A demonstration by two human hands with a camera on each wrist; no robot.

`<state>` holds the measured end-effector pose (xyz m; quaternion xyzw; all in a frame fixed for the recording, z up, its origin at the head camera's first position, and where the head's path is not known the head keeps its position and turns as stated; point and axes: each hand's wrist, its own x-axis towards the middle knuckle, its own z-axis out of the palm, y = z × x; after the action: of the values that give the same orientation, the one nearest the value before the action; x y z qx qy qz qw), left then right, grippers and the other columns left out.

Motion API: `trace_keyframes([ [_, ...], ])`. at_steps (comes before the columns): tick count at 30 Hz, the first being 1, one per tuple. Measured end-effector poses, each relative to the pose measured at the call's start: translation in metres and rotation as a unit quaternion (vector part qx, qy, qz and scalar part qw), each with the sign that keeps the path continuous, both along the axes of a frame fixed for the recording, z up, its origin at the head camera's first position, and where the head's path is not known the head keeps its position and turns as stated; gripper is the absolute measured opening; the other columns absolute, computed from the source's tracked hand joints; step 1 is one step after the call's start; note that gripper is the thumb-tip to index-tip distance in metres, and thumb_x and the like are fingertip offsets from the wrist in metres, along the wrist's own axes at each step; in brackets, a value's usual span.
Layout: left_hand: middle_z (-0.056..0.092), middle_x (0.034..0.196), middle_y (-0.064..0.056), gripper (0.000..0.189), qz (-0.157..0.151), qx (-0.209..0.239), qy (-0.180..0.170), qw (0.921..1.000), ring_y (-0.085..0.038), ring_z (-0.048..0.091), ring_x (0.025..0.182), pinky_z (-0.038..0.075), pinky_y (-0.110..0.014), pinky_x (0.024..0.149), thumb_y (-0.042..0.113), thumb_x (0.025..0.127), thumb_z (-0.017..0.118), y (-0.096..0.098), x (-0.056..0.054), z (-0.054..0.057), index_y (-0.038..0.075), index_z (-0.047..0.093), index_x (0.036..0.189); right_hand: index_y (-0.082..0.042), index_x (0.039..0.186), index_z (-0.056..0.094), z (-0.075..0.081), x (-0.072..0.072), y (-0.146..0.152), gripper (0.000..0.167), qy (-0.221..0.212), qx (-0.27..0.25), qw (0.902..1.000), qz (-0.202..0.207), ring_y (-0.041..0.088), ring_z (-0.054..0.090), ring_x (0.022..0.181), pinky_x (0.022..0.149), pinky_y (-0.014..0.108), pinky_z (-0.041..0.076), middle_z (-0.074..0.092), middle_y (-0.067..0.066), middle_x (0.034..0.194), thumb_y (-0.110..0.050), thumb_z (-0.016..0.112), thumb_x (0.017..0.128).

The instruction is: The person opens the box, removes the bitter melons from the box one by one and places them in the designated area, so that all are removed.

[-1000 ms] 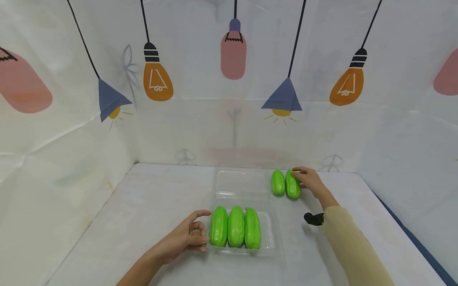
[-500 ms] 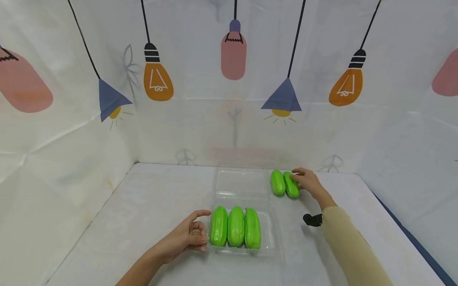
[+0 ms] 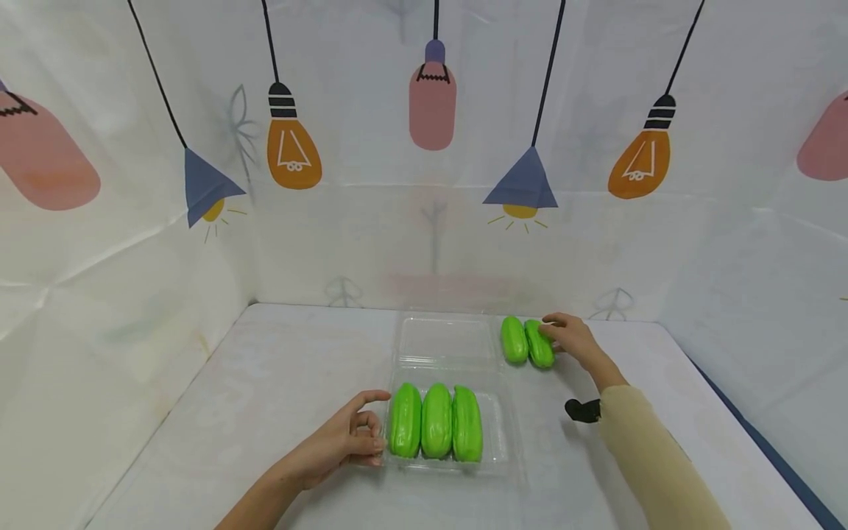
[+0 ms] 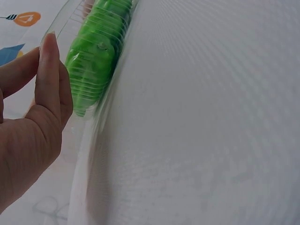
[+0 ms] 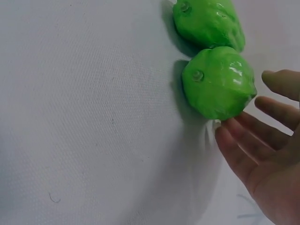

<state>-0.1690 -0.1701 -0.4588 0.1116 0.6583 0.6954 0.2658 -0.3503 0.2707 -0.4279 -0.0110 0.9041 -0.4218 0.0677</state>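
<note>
A clear plastic clamshell box [image 3: 497,427] lies with its lid folded back. Side by side in its base are three glossy green cucumber-like vegetables [image 3: 436,421]. My left hand [image 3: 347,438] is at the box's left wall; in the left wrist view its thumb and fingers pinch the rim [image 4: 60,21]. Two more green vegetables stand beyond the lid on the right, the left one [image 3: 514,340] upright in view, the right one [image 3: 540,344] slanted against it. My right hand [image 3: 575,338] has loosely bent fingers [image 5: 234,152] at the near side of the slanted one, not wrapped round it.
The box lid [image 3: 450,338] lies flat towards the back of the white table [image 3: 311,338]. White sheeting [image 3: 371,221] printed with lamps rises behind and at both sides. A black strap end [image 3: 583,410] sticks out from the right sleeve [image 3: 652,460].
The right-hand loose vegetable has tilted, its top leaning left to meet its neighbour. My right hand has barely shifted with it, and the left hand stays at the box.
</note>
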Motion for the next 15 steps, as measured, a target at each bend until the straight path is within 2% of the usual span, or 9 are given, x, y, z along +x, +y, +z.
trace_keyframes([
  [15, 0.048, 0.093, -0.001, 0.078, 0.002, -0.004, -0.002, 1.0, -0.013, 0.061, 0.081, 0.061, -0.032, 0.077, 0.008, 0.09, 0.07, 0.0013, 0.0, 0.0002, 0.014, 0.023, 0.152, 0.004, 0.139, 0.05, 0.0011, 0.0011, 0.005, 0.048, 0.064, 0.04, 0.997, 0.017, 0.041, 0.059, 0.117, 0.086, 0.043, 0.059, 0.055, 0.03, 0.136, -0.026, 0.053, 0.101],
])
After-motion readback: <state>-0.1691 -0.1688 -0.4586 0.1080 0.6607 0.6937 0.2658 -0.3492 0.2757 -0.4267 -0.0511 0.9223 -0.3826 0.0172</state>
